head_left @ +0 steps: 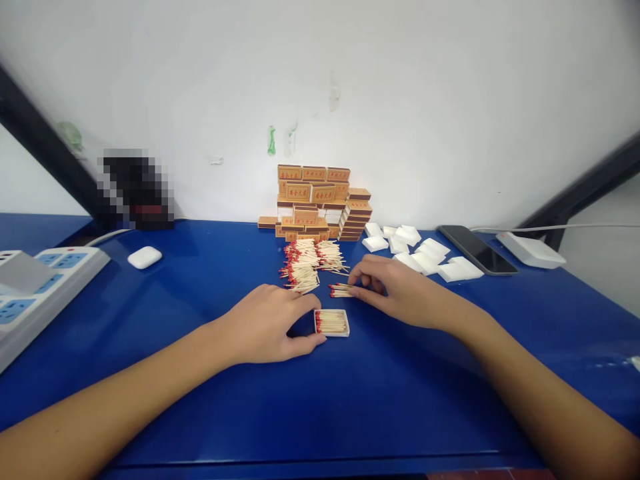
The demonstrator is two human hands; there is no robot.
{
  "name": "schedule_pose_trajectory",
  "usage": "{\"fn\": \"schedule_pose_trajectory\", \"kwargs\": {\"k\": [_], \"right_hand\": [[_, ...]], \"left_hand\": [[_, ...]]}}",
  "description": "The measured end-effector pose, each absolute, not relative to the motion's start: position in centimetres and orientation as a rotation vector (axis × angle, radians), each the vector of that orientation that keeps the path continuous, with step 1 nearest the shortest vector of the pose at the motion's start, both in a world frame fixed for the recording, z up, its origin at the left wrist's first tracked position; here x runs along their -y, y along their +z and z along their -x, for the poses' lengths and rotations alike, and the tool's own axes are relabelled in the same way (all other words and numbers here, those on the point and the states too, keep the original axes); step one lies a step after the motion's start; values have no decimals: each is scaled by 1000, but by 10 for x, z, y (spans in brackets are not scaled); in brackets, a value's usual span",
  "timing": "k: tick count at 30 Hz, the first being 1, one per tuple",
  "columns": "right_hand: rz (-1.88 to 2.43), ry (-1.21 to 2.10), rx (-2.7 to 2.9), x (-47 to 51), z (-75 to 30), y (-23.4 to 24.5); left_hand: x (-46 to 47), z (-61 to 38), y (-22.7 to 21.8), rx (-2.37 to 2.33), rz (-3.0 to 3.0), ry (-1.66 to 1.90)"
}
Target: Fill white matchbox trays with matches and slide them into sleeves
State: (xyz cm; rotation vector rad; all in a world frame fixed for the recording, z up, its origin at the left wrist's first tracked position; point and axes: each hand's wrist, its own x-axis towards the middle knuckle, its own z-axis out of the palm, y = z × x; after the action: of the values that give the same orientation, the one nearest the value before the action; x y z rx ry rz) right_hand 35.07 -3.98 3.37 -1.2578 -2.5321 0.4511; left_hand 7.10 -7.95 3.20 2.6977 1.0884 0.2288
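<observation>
My left hand [273, 323] grips the left end of a white matchbox tray [349, 333] between thumb and fingers. Red-tipped matches lie side by side in that tray, heads to the left. Beyond and to the right of it, my right hand [385, 287] has thumb and fingers closed on the right end of a small bunch of matches [340, 291], close to the table. Behind both hands is a loose heap of matches [303, 263], with a second pile [330, 255] touching its right side.
Stacked matchboxes [315, 193] stand against the wall behind the heap. White matchbox trays [425, 253] lie scattered at the right, near a phone [477, 250] and a white device [530, 250]. Leftward are a white case [145, 257] and a power strip [60, 287] on the blue table [320, 413].
</observation>
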Motion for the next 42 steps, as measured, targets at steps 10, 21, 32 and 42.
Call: {"fn": "schedule_pose_trajectory", "kwargs": {"k": [10,21,32,42], "right_hand": [[1325,443,2540,34,-352,32],[1241,419,2486,32,-347,24],[1336,443,2501,31,-352,28],[1287,555,2512,34,-347,28]], "left_hand": [[78,-72,32,-1086,-2713,232],[79,-71,33,-1098,-2709,208],[79,-71,33,-1079,-2726,224],[79,-71,33,-1087,-2724,214]]}}
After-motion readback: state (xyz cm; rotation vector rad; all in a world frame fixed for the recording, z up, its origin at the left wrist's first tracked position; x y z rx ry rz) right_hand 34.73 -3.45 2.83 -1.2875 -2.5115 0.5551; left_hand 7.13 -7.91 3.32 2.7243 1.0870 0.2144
